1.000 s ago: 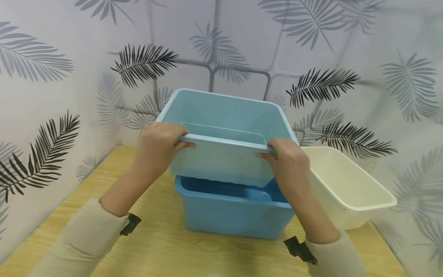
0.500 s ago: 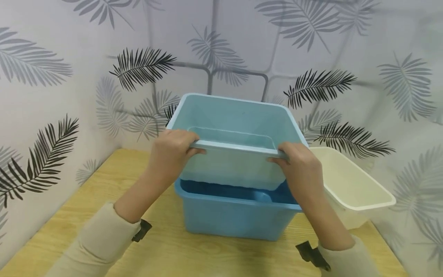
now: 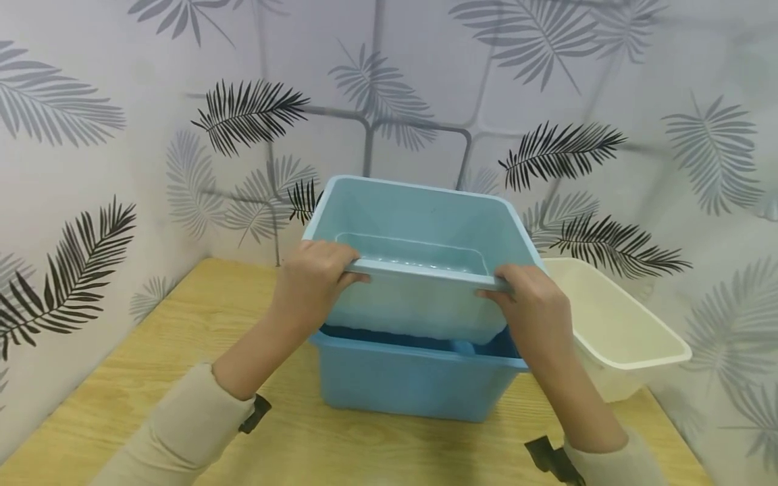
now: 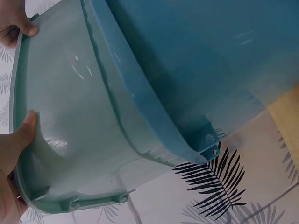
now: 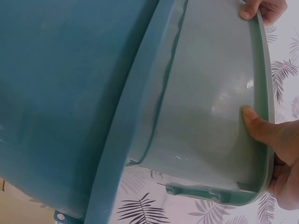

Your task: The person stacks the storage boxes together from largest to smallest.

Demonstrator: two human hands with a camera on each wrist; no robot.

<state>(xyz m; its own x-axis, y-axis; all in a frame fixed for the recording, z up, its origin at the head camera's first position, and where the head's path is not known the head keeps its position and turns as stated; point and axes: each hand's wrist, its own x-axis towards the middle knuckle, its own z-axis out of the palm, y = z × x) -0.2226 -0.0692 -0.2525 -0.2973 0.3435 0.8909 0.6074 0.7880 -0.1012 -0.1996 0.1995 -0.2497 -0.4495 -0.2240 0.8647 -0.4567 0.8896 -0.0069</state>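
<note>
A pale blue plastic bin is held by its near rim above a darker blue bin. Its base dips into the darker bin's mouth. My left hand grips the rim near the left corner, thumb under the lip on the outer wall. Toward the right corner my right hand pinches the same rim. In the left wrist view, the left thumb presses the pale bin's wall, and the darker bin's rim crosses beside it. The right thumb shows likewise in the right wrist view.
A cream bin stands at the right, close to the blue bins and my right forearm. Everything rests on a wood-grain table. A leaf-patterned wall rises behind and to both sides.
Both hands have moved right and down with the pale blue bin, which now sits lower over the darker one. The darker and cream bins stay in place.
</note>
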